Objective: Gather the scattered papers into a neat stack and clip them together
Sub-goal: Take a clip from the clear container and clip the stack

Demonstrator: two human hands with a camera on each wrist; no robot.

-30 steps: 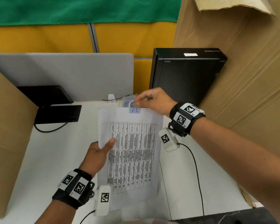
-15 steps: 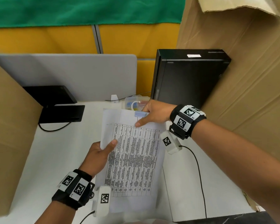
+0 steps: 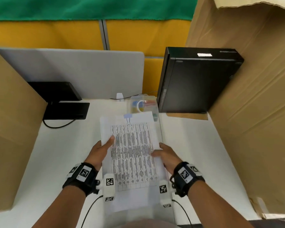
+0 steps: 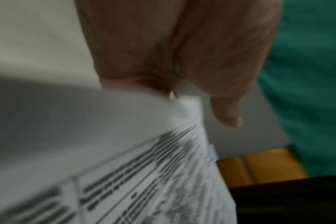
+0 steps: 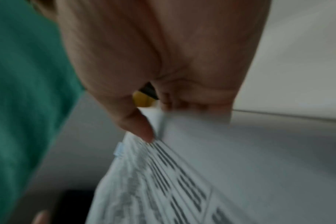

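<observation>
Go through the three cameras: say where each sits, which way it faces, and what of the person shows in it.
Head: on the head, facing forward and down at the white desk; both forearms, left hand and right hand hold the white printed paper stack.
Left wrist: along the left palm and thumb at the stack's edge.
Right wrist: along the right palm; thumb on the stack.
Shared: all three show the stack and its pale blue binder clip.

Bare forearms; black wristbands (image 3: pixel 187 176) with checkered marker tags; white wrist cameras (image 3: pixel 109 186); thin black cables (image 3: pixel 89 209).
</observation>
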